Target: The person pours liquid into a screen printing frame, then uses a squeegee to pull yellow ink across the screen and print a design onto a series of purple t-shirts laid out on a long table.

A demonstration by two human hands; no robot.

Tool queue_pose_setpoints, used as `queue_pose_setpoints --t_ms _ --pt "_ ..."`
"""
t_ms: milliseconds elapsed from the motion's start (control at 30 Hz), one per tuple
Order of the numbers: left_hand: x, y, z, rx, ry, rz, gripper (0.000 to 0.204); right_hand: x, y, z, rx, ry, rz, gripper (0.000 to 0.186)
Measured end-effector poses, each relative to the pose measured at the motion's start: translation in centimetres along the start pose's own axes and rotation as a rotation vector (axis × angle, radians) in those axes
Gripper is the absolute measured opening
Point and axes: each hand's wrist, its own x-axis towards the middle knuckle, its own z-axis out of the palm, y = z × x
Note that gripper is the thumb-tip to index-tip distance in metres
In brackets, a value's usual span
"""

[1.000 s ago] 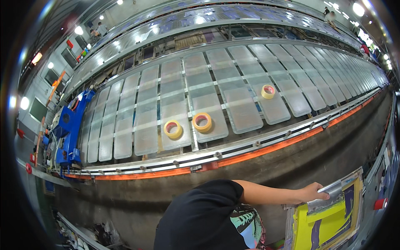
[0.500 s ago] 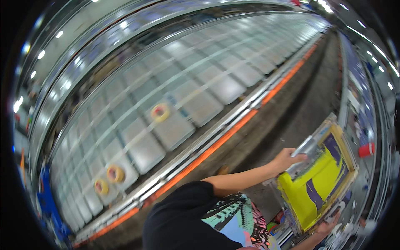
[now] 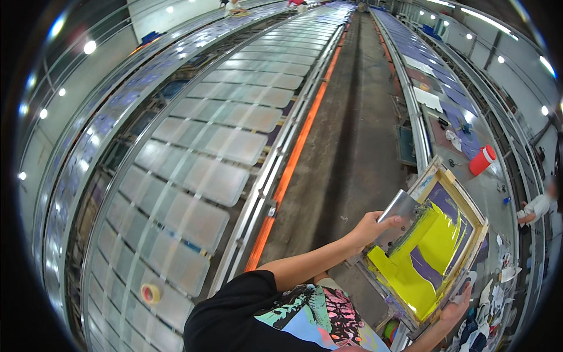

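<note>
My left hand (image 3: 378,227) is closed on a flat metal squeegee (image 3: 400,212), thumb on top, at the left side of a screen-printing frame (image 3: 476,224). The squeegee's lower edge is smeared with ink. Bright yellow-green ink (image 3: 423,246) lies thick over the mesh, with purple mesh (image 3: 423,271) showing through in patches. On the near right side, my right hand (image 3: 456,305) grips the frame's outer edge; some of its fingers are hidden under the wood. The frame is held tilted in front of my body.
To the left runs a long printing table (image 3: 193,211) covered with rows of grey panels; a tape roll (image 3: 151,293) lies on it. An orange rail (image 3: 293,161) borders the aisle (image 3: 352,141). On the right table stand a red jug (image 3: 482,160) and loose cloths. Another person (image 3: 536,208) is at far right.
My view has swung, so the aisle now runs straight ahead. The frame sits slightly further left in view, still in both hands. Fewer tape rolls show.
</note>
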Motion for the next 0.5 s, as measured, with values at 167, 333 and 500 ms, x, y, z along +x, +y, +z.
queue_pose_setpoints --t_ms 167,333,500 --pt "13.1 5.6 -1.2 0.03 0.035 0.017 0.057 12.3 0.5 7.9 -0.024 -0.034 -0.066 0.041" --pt "23.7 10.6 -5.1 0.019 0.12 0.052 0.055 22.3 1.3 18.7 -0.07 -0.129 -0.048 0.04" --pt "33.9 16.9 -9.8 -0.048 0.09 0.092 0.048 33.6 3.5 27.3 -0.096 -0.081 -0.048 0.041"
